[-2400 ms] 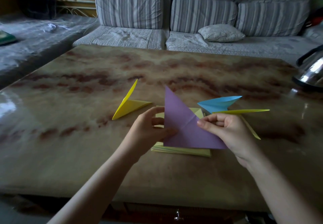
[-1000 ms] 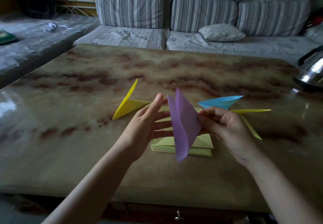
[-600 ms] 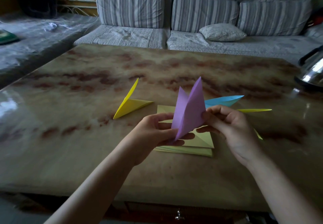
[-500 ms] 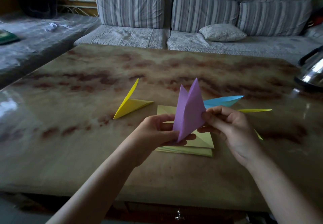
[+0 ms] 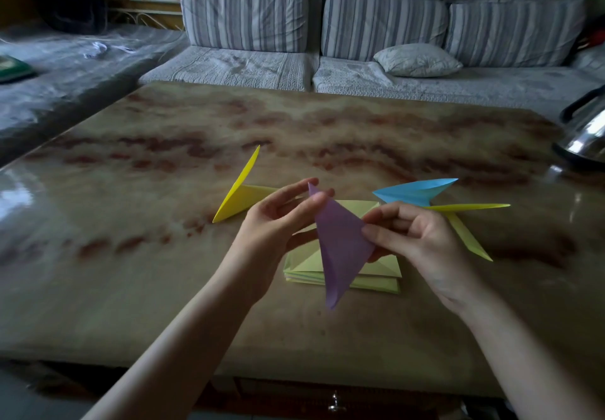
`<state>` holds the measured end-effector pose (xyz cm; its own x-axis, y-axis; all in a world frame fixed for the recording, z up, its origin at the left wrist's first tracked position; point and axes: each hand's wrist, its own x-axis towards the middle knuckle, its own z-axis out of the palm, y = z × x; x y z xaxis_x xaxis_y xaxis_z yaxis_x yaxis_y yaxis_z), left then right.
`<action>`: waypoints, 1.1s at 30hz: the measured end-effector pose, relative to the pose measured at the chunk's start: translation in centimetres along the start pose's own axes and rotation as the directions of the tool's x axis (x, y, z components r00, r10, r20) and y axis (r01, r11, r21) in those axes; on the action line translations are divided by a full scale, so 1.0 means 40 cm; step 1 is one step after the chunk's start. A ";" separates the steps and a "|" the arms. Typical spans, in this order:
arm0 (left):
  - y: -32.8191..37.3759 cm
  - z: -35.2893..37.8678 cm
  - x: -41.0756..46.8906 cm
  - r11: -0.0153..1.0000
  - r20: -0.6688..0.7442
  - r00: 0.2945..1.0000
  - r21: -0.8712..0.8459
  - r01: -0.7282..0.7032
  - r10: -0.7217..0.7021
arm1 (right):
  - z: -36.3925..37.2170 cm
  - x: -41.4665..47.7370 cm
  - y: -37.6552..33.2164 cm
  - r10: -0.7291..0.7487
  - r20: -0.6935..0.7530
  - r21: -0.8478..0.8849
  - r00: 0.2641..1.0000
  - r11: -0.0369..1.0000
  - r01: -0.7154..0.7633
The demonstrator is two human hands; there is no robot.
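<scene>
A folded purple paper (image 5: 340, 246) hangs in the air above the table, a long triangle with its narrow tip pointing down toward me. My right hand (image 5: 415, 243) pinches its right corner between thumb and fingers. My left hand (image 5: 278, 223) holds its upper tip with the fingertips, fingers mostly straight. Under the purple piece lies a stack of light yellow-green paper sheets (image 5: 376, 275) on the marbled table (image 5: 163, 256).
A folded yellow piece (image 5: 239, 197) stands left of the hands. A folded blue piece (image 5: 415, 190) and another yellow one (image 5: 465, 223) lie to the right. A steel kettle (image 5: 586, 134) sits at the right edge. A striped sofa (image 5: 327, 26) with a cushion is behind the table.
The purple paper went from an open flat triangle to a folded piece, then was turned so its narrow tip points down. My left hand moved up from its lower edge to its top tip.
</scene>
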<state>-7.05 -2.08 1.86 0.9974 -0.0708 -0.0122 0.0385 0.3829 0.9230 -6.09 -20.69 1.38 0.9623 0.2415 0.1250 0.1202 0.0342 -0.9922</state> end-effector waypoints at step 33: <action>-0.016 0.034 -0.025 0.981 -0.178 0.966 0.001 -0.193 0.190 | 0.062 -0.014 0.007 0.020 -0.209 0.059 0.978 0.998 -0.008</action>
<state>-8.15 -3.52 1.83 0.9812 0.1682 0.0949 -0.1545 0.3888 0.9083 -7.20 -18.41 1.05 0.9943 0.0346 0.1010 0.0976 0.0896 -0.9912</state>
